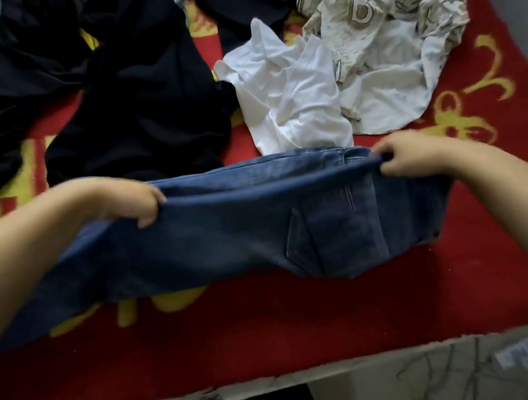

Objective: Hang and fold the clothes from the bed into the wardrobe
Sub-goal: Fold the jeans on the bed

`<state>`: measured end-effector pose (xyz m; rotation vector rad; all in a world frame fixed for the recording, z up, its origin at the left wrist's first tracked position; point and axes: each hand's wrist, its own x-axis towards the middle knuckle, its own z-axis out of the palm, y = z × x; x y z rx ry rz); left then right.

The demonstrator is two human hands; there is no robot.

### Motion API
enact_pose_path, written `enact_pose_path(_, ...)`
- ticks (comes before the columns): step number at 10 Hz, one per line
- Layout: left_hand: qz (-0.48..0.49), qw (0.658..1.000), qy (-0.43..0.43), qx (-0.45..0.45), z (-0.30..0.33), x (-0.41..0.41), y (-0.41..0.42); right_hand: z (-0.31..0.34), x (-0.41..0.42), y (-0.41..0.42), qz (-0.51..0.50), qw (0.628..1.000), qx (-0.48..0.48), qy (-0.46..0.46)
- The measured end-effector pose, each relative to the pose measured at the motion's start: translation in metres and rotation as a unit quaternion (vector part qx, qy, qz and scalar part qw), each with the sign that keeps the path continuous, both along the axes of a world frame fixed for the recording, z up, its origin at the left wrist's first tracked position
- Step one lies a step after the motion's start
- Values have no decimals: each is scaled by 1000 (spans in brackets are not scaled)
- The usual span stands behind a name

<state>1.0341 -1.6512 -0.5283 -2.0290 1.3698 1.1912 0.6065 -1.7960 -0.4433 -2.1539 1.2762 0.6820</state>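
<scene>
Jeans (pixel 236 231) could slip and fall in a heap if one hand lets go, because both hands hold only the top fold. The left hand (pixel 133 199) has its fingers curled over that fold, pinching the cloth. The right hand (pixel 402 155) pinches the other end the same way. The jeans are dark blue with a back pocket showing, folded long and held just above the red bed cover (pixel 276 329), near the front edge. Black clothes (pixel 141 91) and a white shirt (pixel 290 92) wait behind.

Both hands, left (pixel 133 199) and right (pixel 401 157), reach forward, fingers curled, gripping.
</scene>
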Motion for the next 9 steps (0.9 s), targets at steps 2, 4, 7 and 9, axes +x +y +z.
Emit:
enact_pose_path(2, 73, 947, -140, -278, 4, -37, -43, -78, 39, 1, -148, 932, -327, -40)
enact_pose_path(4, -16, 910, -143, -388, -53, -38, 18, -120, 29, 53, -98, 985, -141, -2)
enact_pose_path(7, -12, 991, -83, -109, -57, -16, 208, -86, 94, 102, 42, 983, -177, 23)
enact_pose_path(9, 152, 918, -145, -336, -3, 68, 255, -73, 230, 154, 185, 974, -113, -60)
